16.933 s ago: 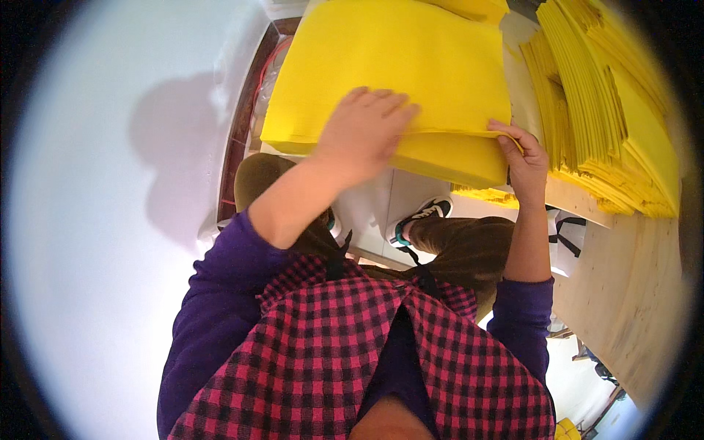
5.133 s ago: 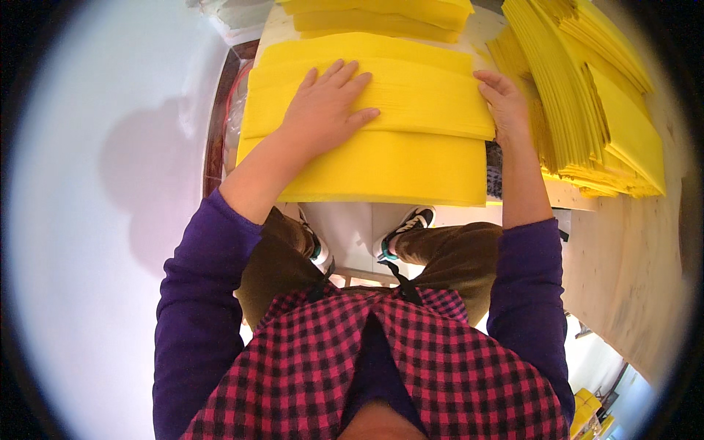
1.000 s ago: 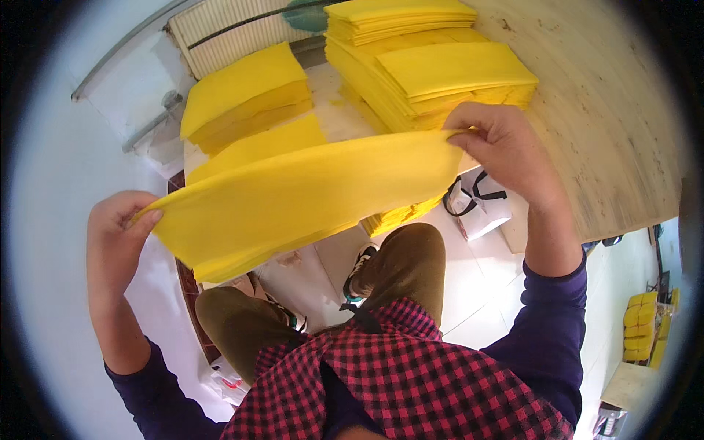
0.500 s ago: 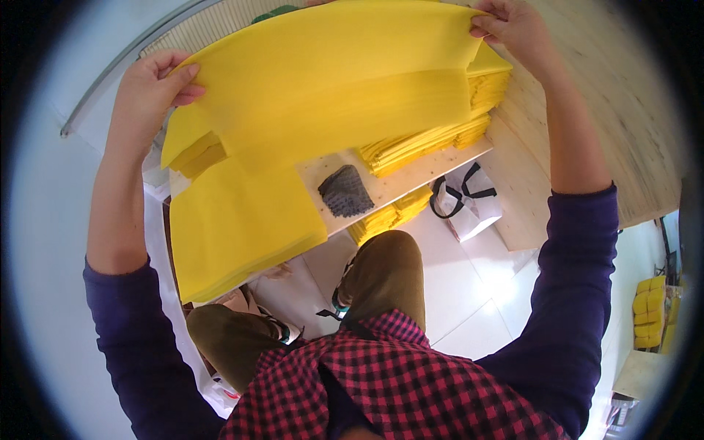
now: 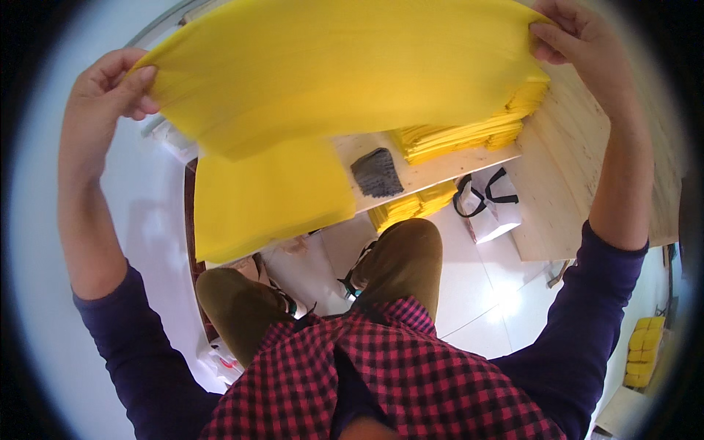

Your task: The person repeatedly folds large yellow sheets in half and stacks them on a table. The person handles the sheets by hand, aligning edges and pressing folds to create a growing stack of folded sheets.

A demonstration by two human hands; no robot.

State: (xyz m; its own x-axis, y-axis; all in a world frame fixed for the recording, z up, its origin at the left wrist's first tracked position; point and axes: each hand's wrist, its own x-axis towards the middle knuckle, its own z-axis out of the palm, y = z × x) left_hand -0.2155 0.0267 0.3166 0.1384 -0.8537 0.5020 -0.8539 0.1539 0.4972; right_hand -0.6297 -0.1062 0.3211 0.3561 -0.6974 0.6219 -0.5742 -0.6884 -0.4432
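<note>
A wide sheet of yellow fabric [image 5: 345, 66] is stretched between my two raised hands. My left hand [image 5: 110, 95] pinches its left corner between thumb and fingers. At the opposite corner, my right hand [image 5: 587, 51] grips the edge the same way. Under the sheet, more flat yellow fabric [image 5: 268, 202] lies at the near left of the table. A small dark grey cloth [image 5: 378, 174] rests on the bare wood beside it. Folded yellow fabric is stacked [image 5: 462, 139] to the right, its far part covered by the raised sheet.
The wooden tabletop [image 5: 433, 170] meets a tall wooden panel [image 5: 587, 176] on the right. Yellow bundles [image 5: 414, 207] sit below the table, near a white bag with black handles [image 5: 488, 209] on the tiled floor. More yellow bundles [image 5: 644, 352] stand at far right.
My hands have spread farther apart, pulling the sheet wider and tauter. The notch-like opening at its left side no longer shows. The whole view has shifted slightly.
</note>
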